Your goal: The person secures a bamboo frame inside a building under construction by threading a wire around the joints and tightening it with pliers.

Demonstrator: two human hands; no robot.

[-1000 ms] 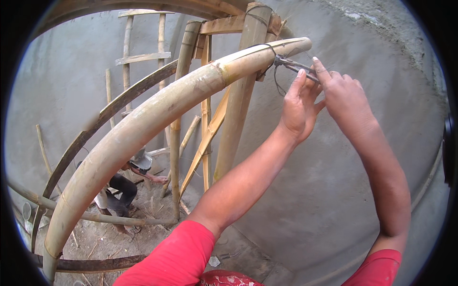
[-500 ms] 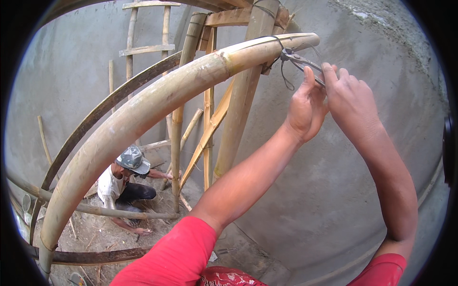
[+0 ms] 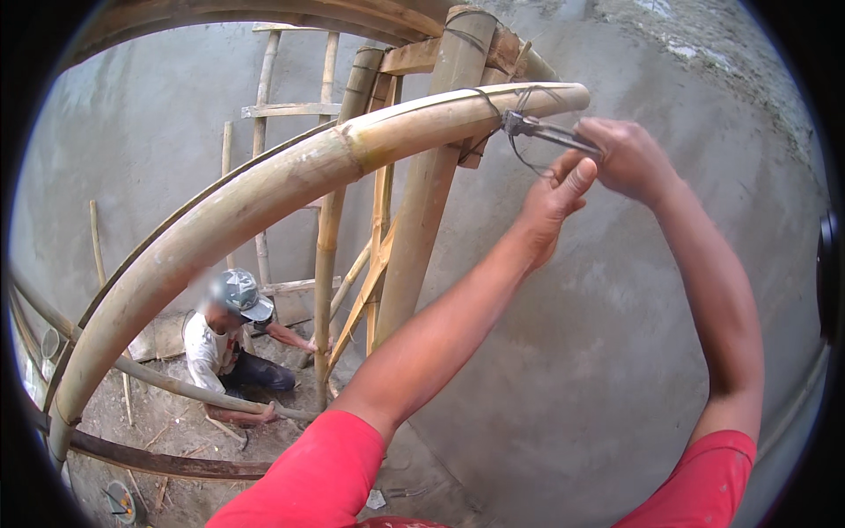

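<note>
A pair of pincers (image 3: 556,134) has its jaws at dark tie wire (image 3: 493,106) looped around a thick bamboo pole (image 3: 255,194), near the pole's right end. My right hand (image 3: 627,157) is closed around the handles from the right. Just below the handle ends is my left hand (image 3: 547,211), with its thumb raised and fingers apart, close to the right hand's fingers. A loose loop of wire hangs under the jaws. Behind the pole stands a thick upright bamboo post (image 3: 424,207), with more wire wound around its top.
Below on the left, a co-worker (image 3: 211,352) in a cap crouches, one hand at a thin upright bamboo pole (image 3: 326,255). A bamboo ladder (image 3: 262,158) leans on the grey plastered wall (image 3: 607,352). A dark curved strip (image 3: 158,458) crosses low at left.
The pincers have swung flatter, and my right hand has come down with the handles. My left hand has dropped slightly. The co-worker's lower hand has moved onto a low bamboo pole.
</note>
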